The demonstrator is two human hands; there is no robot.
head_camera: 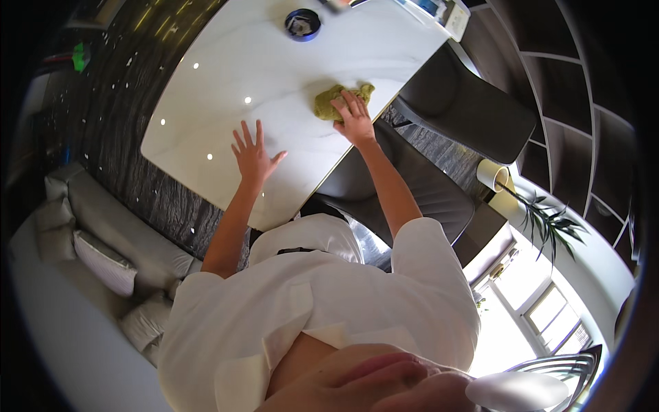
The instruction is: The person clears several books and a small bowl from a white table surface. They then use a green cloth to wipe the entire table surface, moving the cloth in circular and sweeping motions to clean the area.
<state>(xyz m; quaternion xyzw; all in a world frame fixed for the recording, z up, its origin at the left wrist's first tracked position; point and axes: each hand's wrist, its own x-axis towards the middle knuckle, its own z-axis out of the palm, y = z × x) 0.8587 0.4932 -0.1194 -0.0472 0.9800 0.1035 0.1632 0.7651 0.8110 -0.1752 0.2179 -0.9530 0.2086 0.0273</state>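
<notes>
Under the fingers of my right hand (355,119) is a crumpled olive-green cloth (326,104), pressed against the white marble-patterned tabletop (221,110). The cloth bunches up on both sides of the fingers, close to the table's right edge. My left hand (255,157) rests or hovers palm down over the table to the left, fingers spread, with nothing in it. Whether its palm touches the surface is hard to see. Farther up the table stands a round dark bowl (302,25) with something pale and crumpled inside.
Dark padded chairs (463,103) line the table's right side, one seat (406,180) tucked beneath the edge. A grey sofa (123,216) with cushions lies left. On the right are a potted plant (491,176) and dark shelving (558,92). A white box (457,21) sits at the far corner.
</notes>
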